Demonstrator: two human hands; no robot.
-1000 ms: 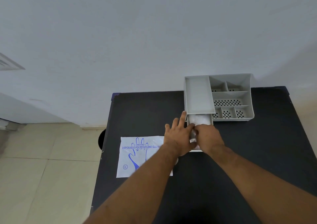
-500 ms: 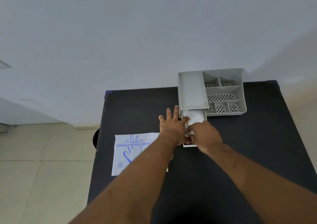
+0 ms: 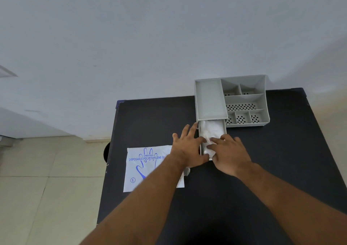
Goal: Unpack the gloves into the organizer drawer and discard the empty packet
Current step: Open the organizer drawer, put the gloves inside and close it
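A grey organizer (image 3: 244,102) stands at the back of the black table, its drawer (image 3: 225,127) pulled out toward me. Clear plastic gloves (image 3: 211,132) fill the drawer. My left hand (image 3: 187,147) lies flat against the drawer's left side, fingers spread, thumb at the gloves. My right hand (image 3: 229,152) presses its fingers down on the gloves at the drawer's near end. The flat white glove packet (image 3: 148,167) with blue print lies on the table to the left, partly under my left forearm.
The black table (image 3: 281,169) ends at a left edge close to the packet, with tiled floor (image 3: 47,188) beyond it. A dark round object (image 3: 106,151) shows just past that left edge. A white wall rises behind the organizer.
Both hands stay at the drawer; my right hand's fingers have spread further over the gloves, pressing them down. The camera view has shifted slightly.
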